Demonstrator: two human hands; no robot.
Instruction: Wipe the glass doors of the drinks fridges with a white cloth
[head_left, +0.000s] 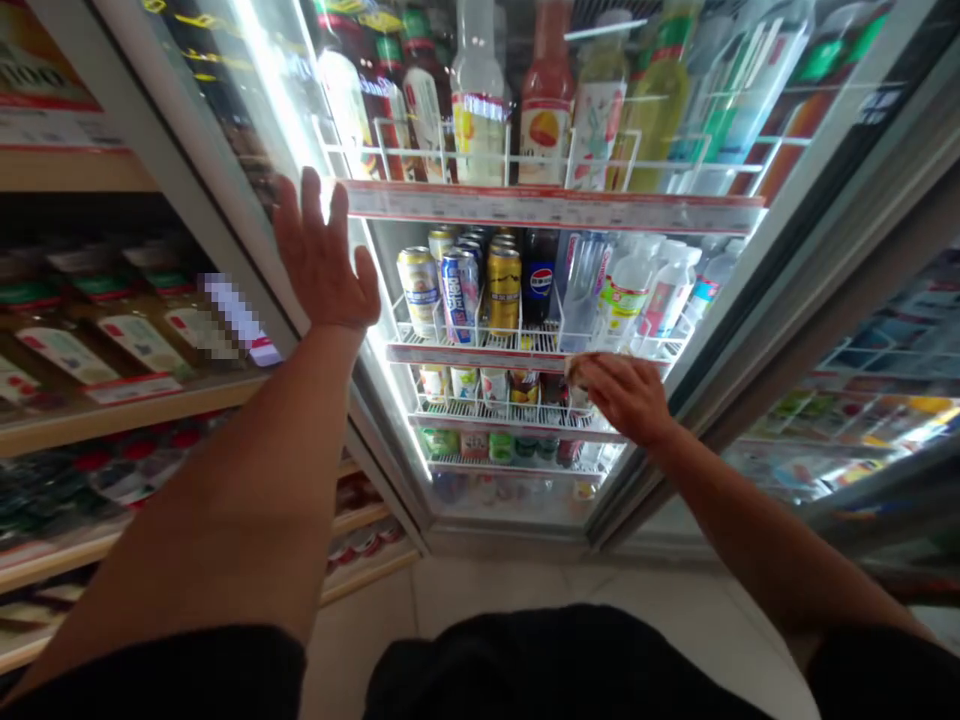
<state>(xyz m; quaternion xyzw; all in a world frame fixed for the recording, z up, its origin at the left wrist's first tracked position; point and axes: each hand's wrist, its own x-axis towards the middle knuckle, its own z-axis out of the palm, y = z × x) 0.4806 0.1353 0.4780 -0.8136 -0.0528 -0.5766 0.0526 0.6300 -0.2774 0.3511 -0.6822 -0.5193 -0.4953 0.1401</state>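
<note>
Right hand [626,395] at drink-stocked cooler shelf [487,418]

Top wire shelf [555,207]: tall bottles [480,110] upright in row. Second wire shelf [480,353]: beer cans [459,290], cola bottle [538,275], water bottles [637,290]. Third wire shelf [510,416]: small cans [495,385]. Wooden shelf [135,412] at left: labelled bottles [135,340].

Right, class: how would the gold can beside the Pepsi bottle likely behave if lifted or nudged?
The gold can, stocked in a cooler, is probably full, so heavy for its size. Its smooth metal, likely chilled, may be slippery. Standing upright on the wire shelf, it could tip if nudged, then roll.
</note>
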